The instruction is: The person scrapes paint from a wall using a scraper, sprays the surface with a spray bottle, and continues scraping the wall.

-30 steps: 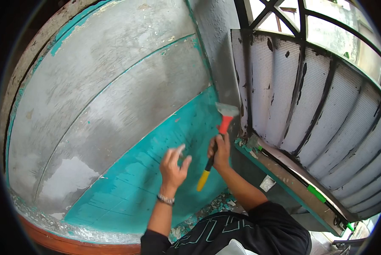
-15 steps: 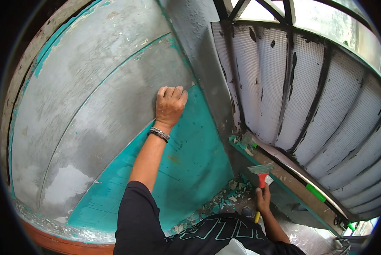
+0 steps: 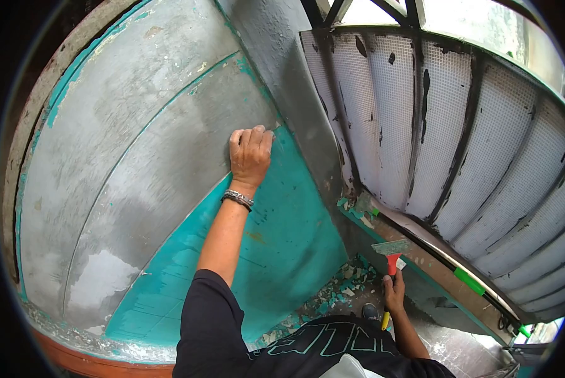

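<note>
My left hand [image 3: 251,154] rests against the wall with its fingers curled, at the top edge of the teal paint [image 3: 282,233]. Whether anything is inside those fingers is hidden. Bare grey surface [image 3: 162,151] lies above and left of the teal. Low at the right, my right hand [image 3: 394,291] is wrapped round the handle of a scraper [image 3: 392,258] with a wide blade, a red neck and a yellow handle end. The blade points up, away from the wall.
Paint flakes [image 3: 333,291] lie along the foot of the wall. A ledge [image 3: 421,258] with a green-marked strip [image 3: 468,280] runs at the right, below a ribbed, mesh-like panel [image 3: 446,113]. A shoe [image 3: 370,311] shows below.
The view has shifted slightly. My left hand stays near the teal edge with its fingers curled. My right hand and the scraper sit slightly further right in view.
</note>
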`<state>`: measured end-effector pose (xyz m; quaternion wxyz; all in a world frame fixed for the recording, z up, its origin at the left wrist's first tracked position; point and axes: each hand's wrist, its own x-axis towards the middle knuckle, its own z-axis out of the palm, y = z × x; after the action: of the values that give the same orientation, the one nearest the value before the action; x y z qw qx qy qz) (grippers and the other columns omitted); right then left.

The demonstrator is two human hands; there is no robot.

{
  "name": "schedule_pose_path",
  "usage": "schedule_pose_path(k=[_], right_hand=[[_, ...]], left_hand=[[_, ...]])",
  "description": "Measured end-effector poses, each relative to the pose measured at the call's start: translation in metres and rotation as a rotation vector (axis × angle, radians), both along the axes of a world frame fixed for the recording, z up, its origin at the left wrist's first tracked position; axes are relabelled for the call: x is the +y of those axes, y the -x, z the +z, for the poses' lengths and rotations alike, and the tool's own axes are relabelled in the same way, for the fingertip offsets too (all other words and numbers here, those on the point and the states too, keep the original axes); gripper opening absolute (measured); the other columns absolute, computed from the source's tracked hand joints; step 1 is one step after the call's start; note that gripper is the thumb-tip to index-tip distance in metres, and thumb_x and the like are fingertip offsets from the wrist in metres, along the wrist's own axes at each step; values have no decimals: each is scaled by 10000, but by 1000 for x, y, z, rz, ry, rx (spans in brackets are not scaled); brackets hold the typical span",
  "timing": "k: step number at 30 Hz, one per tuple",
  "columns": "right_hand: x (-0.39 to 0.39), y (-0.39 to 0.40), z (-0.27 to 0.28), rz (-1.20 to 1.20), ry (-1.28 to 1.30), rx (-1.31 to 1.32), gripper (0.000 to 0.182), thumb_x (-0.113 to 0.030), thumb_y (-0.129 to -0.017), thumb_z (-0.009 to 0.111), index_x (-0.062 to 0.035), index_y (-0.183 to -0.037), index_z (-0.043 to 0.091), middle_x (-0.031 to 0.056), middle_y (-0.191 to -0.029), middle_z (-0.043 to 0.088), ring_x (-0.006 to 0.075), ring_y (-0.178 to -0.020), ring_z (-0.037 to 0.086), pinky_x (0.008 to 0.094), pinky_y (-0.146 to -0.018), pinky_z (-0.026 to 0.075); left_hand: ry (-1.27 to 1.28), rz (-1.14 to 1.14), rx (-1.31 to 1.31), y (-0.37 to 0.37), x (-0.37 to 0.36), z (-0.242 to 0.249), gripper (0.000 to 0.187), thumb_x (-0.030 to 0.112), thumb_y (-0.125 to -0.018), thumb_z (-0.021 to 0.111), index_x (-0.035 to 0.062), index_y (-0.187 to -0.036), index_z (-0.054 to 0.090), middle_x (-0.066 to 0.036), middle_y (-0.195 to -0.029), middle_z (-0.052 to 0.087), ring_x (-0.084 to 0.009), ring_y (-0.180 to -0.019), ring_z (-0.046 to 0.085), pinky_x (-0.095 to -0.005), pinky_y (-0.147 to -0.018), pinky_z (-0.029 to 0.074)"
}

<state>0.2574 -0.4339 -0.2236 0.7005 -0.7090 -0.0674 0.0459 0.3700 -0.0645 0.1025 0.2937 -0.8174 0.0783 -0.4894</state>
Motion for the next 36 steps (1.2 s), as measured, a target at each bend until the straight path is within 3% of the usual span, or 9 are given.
schedule_pose_path(k=[4, 9, 11, 12, 14, 16, 18, 25, 36], right_hand=[[3, -1, -9, 12, -18, 5, 336, -246, -947, 540, -22, -1195, 508, 24, -763, 513, 119, -704, 470, 286, -639, 409], [3, -1, -18, 30, -14, -13, 327, -220, -953, 523, -45, -1227, 494, -18, -758, 466, 68, -656, 437, 232, -575, 368], [2, 0, -17, 30, -15, 0, 326, -219, -953, 524, -46, -1228, 494, -19, -756, 466, 66, -650, 434, 230, -570, 364], [0, 1, -15, 31, -19, 16, 326, -218, -952, 526, -48, -1228, 494, -21, -753, 465, 64, -644, 430, 227, -565, 359], [-4, 1, -10, 37, -1, 48, 336, -237, -948, 532, -39, -1217, 504, 16, -783, 519, 105, -695, 483, 266, -628, 405], [-7, 1, -3, 46, 18, 81, 348, -256, -944, 538, -30, -1207, 515, 53, -812, 574, 146, -746, 535, 305, -691, 450], [-8, 1, 5, 58, 107, 42, 390, -272, -941, 540, -30, -1245, 506, 73, -849, 609, 167, -775, 567, 320, -722, 465], [-4, -5, 1, 110, 83, 10, 426, -289, -932, 551, -25, -1264, 510, 83, -839, 613, 176, -764, 566, 322, -723, 463], [-8, -4, 5, 107, 103, 55, 438, -254, -927, 552, 5, -1276, 497, 131, -922, 615, 209, -845, 583, 336, -790, 459]], left_hand=[[51, -64, -9, -4, -10, -11, 94, 196, -808, 678, 140, -869, 633, 5, -923, 588, -164, -861, 562, -364, -882, 379], [165, -201, 349, -1, -33, -57, 77, 187, -822, 651, 125, -852, 616, -20, -885, 573, -197, -844, 564, -371, -811, 401], [347, 92, 1055, 5, -40, -74, 169, 199, -818, 664, 112, -961, 638, -57, -944, 601, -250, -900, 576, -403, -831, 405], [350, 90, 1053, 7, -38, -82, 169, 199, -818, 664, 112, -961, 638, -57, -944, 601, -250, -900, 576, -403, -831, 405], [472, -92, 555, 10, -35, -92, 331, 201, -812, 663, 93, -1121, 613, -92, -1105, 594, -263, -1030, 563, -452, -942, 386], [209, 11, 144, 21, -46, -60, 457, 192, -810, 663, 75, -1239, 559, -115, -1292, 527, -255, -1181, 507, -509, -1068, 296], [203, 119, -7, 22, -34, -44, 447, 203, -815, 668, 101, -1240, 574, -92, -1398, 452, -240, -1259, 453, -540, -1127, 197], [-26, 172, 14, 23, 3, 3, 189, 186, -796, 680, 212, -983, 694, 29, -1236, 568, -151, -1130, 516, -516, -1146, 166], [-191, 151, 35, 8, 8, 9, 46, 146, -840, 628, 180, -871, 632, 49, -1128, 567, -127, -1125, 526, -526, -1160, 174]])
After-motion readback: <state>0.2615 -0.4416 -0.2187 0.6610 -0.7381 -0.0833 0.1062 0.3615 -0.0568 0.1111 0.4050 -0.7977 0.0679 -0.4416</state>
